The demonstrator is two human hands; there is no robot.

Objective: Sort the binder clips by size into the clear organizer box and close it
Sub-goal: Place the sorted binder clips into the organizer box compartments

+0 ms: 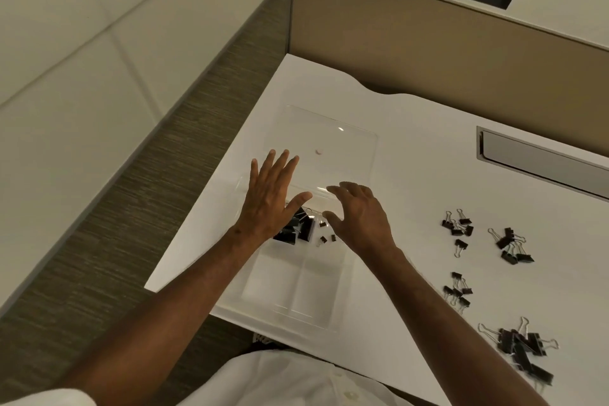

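The clear organizer box (pixel 296 293) lies open on the white desk, its lid (pixel 333 155) folded back flat beyond it. Large black binder clips (pixel 296 229) fill a far-left compartment; a few tiny clips (pixel 324 237) sit in the one beside it. My left hand (pixel 268 198) hovers flat above the far-left compartment, fingers spread, holding nothing. My right hand (pixel 361 217) hovers over the box's far right part, fingers curled and apart, empty. Loose clips lie in groups to the right: small ones (pixel 458 227), medium ones (pixel 510 247), more small ones (pixel 458 292), and large ones (pixel 524 349).
The white desk (pixel 412 148) ends in an edge on the left, close to the box. A tan partition (pixel 428 43) stands behind it. A recessed metal cable tray (pixel 540 161) sits at the far right. My white shirt (pixel 280 379) fills the bottom.
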